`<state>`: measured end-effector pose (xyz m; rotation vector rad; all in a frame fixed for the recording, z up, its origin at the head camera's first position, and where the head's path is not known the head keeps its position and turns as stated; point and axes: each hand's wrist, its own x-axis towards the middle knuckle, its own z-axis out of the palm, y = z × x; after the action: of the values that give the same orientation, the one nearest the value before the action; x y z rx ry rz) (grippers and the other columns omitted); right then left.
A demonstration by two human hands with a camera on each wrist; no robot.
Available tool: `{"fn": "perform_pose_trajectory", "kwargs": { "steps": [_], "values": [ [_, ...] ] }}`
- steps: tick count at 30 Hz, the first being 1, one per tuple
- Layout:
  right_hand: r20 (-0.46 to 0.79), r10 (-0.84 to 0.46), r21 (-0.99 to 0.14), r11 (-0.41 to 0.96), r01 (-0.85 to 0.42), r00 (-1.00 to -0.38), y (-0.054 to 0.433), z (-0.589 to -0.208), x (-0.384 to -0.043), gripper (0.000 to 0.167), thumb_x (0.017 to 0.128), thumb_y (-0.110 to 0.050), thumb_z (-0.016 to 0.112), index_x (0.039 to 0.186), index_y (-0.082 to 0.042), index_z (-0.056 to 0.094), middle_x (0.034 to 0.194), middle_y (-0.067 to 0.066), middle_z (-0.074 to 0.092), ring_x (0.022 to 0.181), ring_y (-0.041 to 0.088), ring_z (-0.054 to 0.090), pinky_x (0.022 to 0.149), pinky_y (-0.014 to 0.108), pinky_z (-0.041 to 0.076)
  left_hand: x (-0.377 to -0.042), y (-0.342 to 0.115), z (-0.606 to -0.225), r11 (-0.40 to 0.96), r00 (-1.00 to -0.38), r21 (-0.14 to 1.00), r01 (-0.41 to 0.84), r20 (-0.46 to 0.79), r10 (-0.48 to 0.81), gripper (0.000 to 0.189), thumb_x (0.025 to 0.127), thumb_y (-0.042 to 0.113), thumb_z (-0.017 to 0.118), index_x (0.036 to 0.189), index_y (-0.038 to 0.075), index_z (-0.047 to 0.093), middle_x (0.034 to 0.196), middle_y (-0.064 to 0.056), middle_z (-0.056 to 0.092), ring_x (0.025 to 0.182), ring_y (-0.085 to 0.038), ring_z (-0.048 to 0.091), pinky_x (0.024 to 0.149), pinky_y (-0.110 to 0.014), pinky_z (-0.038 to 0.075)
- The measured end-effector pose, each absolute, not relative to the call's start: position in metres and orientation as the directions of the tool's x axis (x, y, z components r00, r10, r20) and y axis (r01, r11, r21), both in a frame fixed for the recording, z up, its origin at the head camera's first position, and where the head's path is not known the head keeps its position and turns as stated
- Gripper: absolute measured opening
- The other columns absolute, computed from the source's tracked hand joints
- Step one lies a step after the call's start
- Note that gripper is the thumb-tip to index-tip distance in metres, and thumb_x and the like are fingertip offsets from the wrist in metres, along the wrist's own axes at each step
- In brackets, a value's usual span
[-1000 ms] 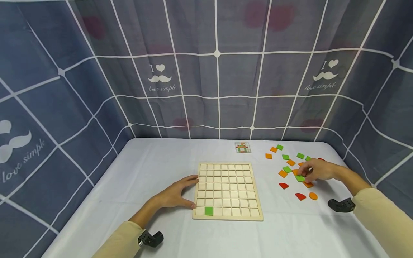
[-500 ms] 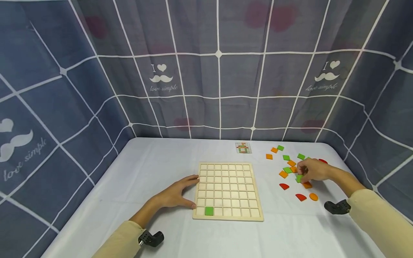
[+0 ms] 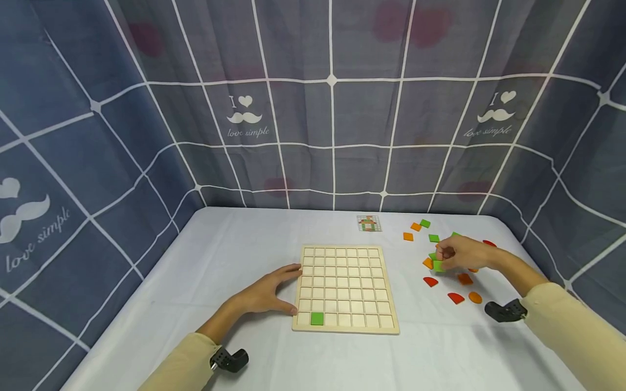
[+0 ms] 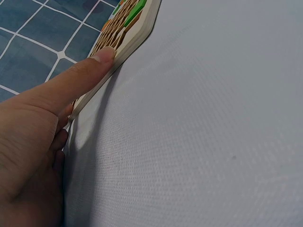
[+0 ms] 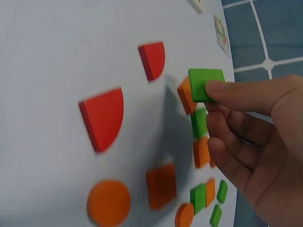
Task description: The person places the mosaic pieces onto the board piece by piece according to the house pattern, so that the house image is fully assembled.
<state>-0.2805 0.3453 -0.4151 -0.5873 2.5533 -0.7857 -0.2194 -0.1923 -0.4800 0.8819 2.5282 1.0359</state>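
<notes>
Head view: the right hand (image 3: 462,255) pinches a green square tile (image 3: 437,265) just above the loose pile of orange, green and red pieces (image 3: 452,282) at the right of the tabletop (image 3: 235,255), its knuckles hiding several pieces behind it. The right wrist view shows the tile (image 5: 205,85) clearly, held at the fingertips (image 5: 218,88) and lifted over an orange square (image 5: 186,96). The left hand (image 3: 266,296) lies flat, fingers straight and holding nothing, against the left edge of the wooden grid board (image 3: 344,288); in the left wrist view only the thumb (image 4: 83,75) and a sliver of the board's edge (image 4: 137,33) show. One green tile (image 3: 317,319) sits in the board's nearest row, second cell from the left. A small pattern card (image 3: 368,223) lies beyond the board, its design too small to read. A pale cloth covers the tabletop, and grey-blue checked curtains (image 3: 313,108) printed with moustaches enclose it on three sides.
</notes>
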Motion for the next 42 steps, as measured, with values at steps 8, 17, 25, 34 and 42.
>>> {"fn": "perform_pose_trajectory", "kwargs": {
  "steps": [8, 17, 25, 34, 42],
  "values": [
    [-0.195, -0.481, -0.583, 0.758, -0.293, -0.855, 0.309, -0.412, -0.277, 0.012, 0.088, -0.004, 0.079, 0.09, -0.008, 0.067, 0.076, 0.0, 0.061, 0.072, 0.019, 0.055, 0.066, 0.03, 0.048, -0.219, -0.193, -0.479, 0.553, -0.777, 0.712, 0.433, -0.016, 0.629, 0.098, 0.08, 0.041, 0.091, 0.157, 0.004, 0.043, 0.167, -0.009, 0.029, 0.153, -0.035, 0.022, 0.121, -0.057, 0.021],
    [-0.141, -0.476, -0.667, 0.694, -0.272, -0.868, 0.265, -0.421, -0.274, 0.013, 0.088, -0.01, 0.082, 0.09, -0.01, 0.069, 0.081, 0.0, 0.067, 0.074, 0.019, 0.06, 0.066, 0.031, 0.05, -0.22, -0.192, -0.481, 0.554, -0.778, 0.715, 0.425, -0.024, 0.628, 0.099, 0.08, 0.041, 0.09, 0.158, 0.004, 0.042, 0.167, -0.008, 0.028, 0.153, -0.035, 0.021, 0.121, -0.058, 0.021],
    [-0.101, -0.527, -0.758, 0.59, -0.278, -0.844, 0.223, -0.425, -0.264, 0.013, 0.088, -0.01, 0.082, 0.091, -0.009, 0.07, 0.08, 0.001, 0.068, 0.076, 0.021, 0.06, 0.07, 0.034, 0.049, -0.221, -0.193, -0.481, 0.556, -0.778, 0.715, 0.425, -0.025, 0.627, 0.099, 0.08, 0.042, 0.09, 0.158, 0.005, 0.042, 0.168, -0.008, 0.028, 0.154, -0.035, 0.021, 0.121, -0.058, 0.02],
    [-0.062, -0.59, -0.778, 0.534, -0.331, -0.805, 0.181, -0.437, -0.248, 0.011, 0.088, -0.009, 0.082, 0.089, -0.012, 0.072, 0.079, -0.002, 0.07, 0.076, 0.017, 0.063, 0.07, 0.031, 0.052, -0.222, -0.193, -0.481, 0.559, -0.779, 0.71, 0.427, -0.025, 0.627, 0.1, 0.08, 0.042, 0.09, 0.158, 0.005, 0.041, 0.167, -0.008, 0.028, 0.154, -0.035, 0.021, 0.121, -0.058, 0.02],
    [-0.009, -0.682, -0.793, 0.451, -0.411, -0.731, 0.135, -0.451, -0.233, 0.013, 0.089, -0.006, 0.081, 0.087, -0.014, 0.072, 0.077, -0.005, 0.071, 0.072, 0.013, 0.067, 0.069, 0.028, 0.056, -0.223, -0.193, -0.482, 0.559, -0.779, 0.707, 0.433, -0.019, 0.627, 0.099, 0.08, 0.043, 0.09, 0.158, 0.005, 0.042, 0.168, -0.008, 0.028, 0.154, -0.035, 0.021, 0.121, -0.057, 0.02]
  ]
}}
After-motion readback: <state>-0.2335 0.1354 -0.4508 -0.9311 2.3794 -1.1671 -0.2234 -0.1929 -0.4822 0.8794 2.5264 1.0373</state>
